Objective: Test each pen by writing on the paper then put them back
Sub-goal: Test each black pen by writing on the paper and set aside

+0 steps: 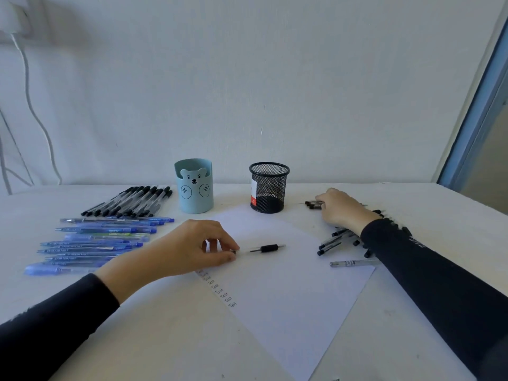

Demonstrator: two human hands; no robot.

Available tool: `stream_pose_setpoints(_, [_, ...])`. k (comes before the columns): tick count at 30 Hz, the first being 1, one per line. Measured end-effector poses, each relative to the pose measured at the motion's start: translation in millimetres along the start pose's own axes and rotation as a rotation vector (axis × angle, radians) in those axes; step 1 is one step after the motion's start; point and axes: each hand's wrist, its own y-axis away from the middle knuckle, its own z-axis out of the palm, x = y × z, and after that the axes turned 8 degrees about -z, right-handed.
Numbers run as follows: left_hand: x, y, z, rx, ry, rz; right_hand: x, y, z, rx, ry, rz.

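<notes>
left grip (pixel 189 244) pinches pen (pixel 268 248) end | pen extends right, on paper (pixel 288 303)

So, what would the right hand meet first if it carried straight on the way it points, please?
Past the small dark pieces it seems to touch, the right hand would probably reach the black mesh cup; depth is unclear.
</notes>
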Motion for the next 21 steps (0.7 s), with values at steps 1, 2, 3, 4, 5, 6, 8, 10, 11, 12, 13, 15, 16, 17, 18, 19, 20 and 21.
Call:
stream_pose_setpoints(1, [-2.0,-0.7,1.1,0.007,-0.009,0.009,-1.5,0.8,-1.0,0.001,-0.011,-0.020])
stream_pose_setpoints(2, [-3.8,-1.5,1.8,0.023,-0.008,0.021,-3.3,1.6,-1.8,0.010,-0.017,-0.050])
stream_pose_setpoints(3, [-6.0,-2.4,1.9,0.062,0.000,0.041,-5.6,2.7,-2.6,0.020,-0.011,-0.077])
stream_pose_setpoints(4, [-7.7,-3.4,1.4,0.121,0.008,0.065,-7.6,4.0,-3.1,0.023,-0.007,-0.094])
stream_pose_setpoints(5, [-8.8,-3.9,-0.2,0.195,0.018,0.086,-9.6,5.2,-3.3,0.024,-0.002,-0.102])
stream_pose_setpoints(6, [-9.0,-4.4,-2.7,0.282,0.030,0.102,-10.3,5.7,-2.7,0.026,0.004,-0.100])
stream_pose_setpoints(8, [-7.5,-6.0,-10.5,0.470,0.079,0.107,-12.2,7.8,-1.7,0.042,0.014,-0.086])
stream_pose_setpoints(10, [-7.9,-7.6,-20.2,0.657,0.136,0.065,-15.4,9.9,-1.4,0.059,0.058,-0.086])
stream_pose_setpoints(11, [-10.1,-8.5,-25.3,0.730,0.170,0.023,-18.1,11.4,-1.9,0.067,0.100,-0.090])
stream_pose_setpoints(12, [-13.2,-9.2,-30.7,0.788,0.209,-0.029,-21.3,12.9,-2.8,0.070,0.151,-0.096])
stream_pose_setpoints(13, [-17.8,-9.8,-36.6,0.841,0.251,-0.087,-24.8,14.4,-3.5,0.066,0.200,-0.103])
stream_pose_setpoints(15, [-28.0,-11.7,-49.7,0.945,0.318,-0.201,-28.3,17.0,-4.7,0.040,0.255,-0.109])
stream_pose_setpoints(16, [-34.4,-12.6,-57.0,0.976,0.335,-0.261,-29.3,18.4,-5.8,0.028,0.275,-0.112])
stream_pose_setpoints(17, [-42.0,-13.4,-63.9,0.978,0.333,-0.323,-30.5,19.5,-7.0,0.018,0.303,-0.119])
stream_pose_setpoints(18, [-50.4,-13.8,-69.4,0.947,0.305,-0.383,-32.3,20.2,-8.1,0.014,0.339,-0.129])
stream_pose_setpoints(19, [-59.9,-13.9,-72.8,0.889,0.245,-0.431,-34.3,20.7,-8.8,0.010,0.386,-0.144])
stream_pose_setpoints(20, [-69.9,-14.1,-74.0,0.821,0.162,-0.461,-37.3,22.3,-9.5,0.011,0.436,-0.162])
stream_pose_setpoints(21, [-80.2,-14.6,-73.6,0.750,0.078,-0.480,-41.0,24.2,-10.0,0.016,0.480,-0.180])
